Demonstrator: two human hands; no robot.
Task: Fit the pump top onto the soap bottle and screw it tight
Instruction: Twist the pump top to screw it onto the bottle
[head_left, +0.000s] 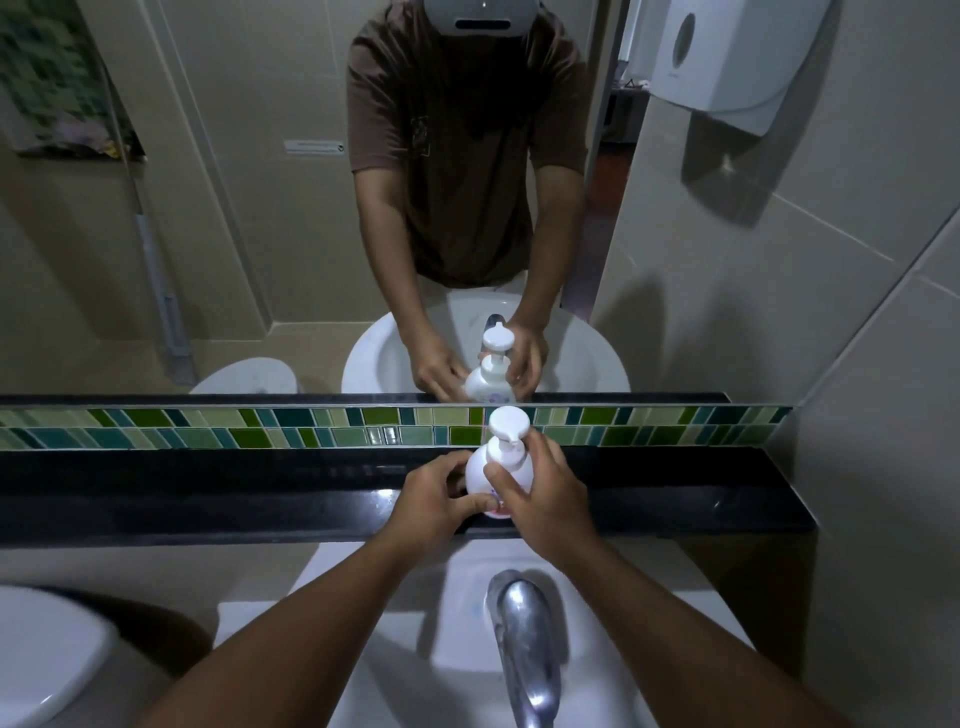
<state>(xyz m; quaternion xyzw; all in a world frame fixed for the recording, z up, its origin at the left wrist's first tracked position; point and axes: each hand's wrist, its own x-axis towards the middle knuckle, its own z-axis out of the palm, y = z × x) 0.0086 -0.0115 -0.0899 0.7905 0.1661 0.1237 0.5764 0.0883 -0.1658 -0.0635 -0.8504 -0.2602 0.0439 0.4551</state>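
- Nearest: chrome faucet (524, 639) over the white sink (457, 613), both forearms reaching forward past it.
- Left hand (434, 501) at the bottle's lower left side, fingers (480, 502) curled round the base, thumb across the front; looks like it is steadying the bottle.
- Right hand (540, 493) on the right side, higher up, fingers (501, 480) wrapped on the shoulder just under the collar; gripping the bottle, maybe the collar too, can't tell exactly.
- Soap bottle (475, 475), white, upright on the black counter (208, 499), close to the back ledge, between the two hands.
- Pump top (508, 425) already sits on the neck, upright, head pointing roughly left-forward; no gap visible at the collar but the hand hides part of it.
- Progress: fitting looks done; tightness can't be judged here. Likely left: final twists of the collar, or just letting go.
- Behind: green mosaic tile strip (260, 428), then the mirror (208, 208) repeating bottle and hands.
- Farthest: paper towel dispenser (717, 57) on the right wall.
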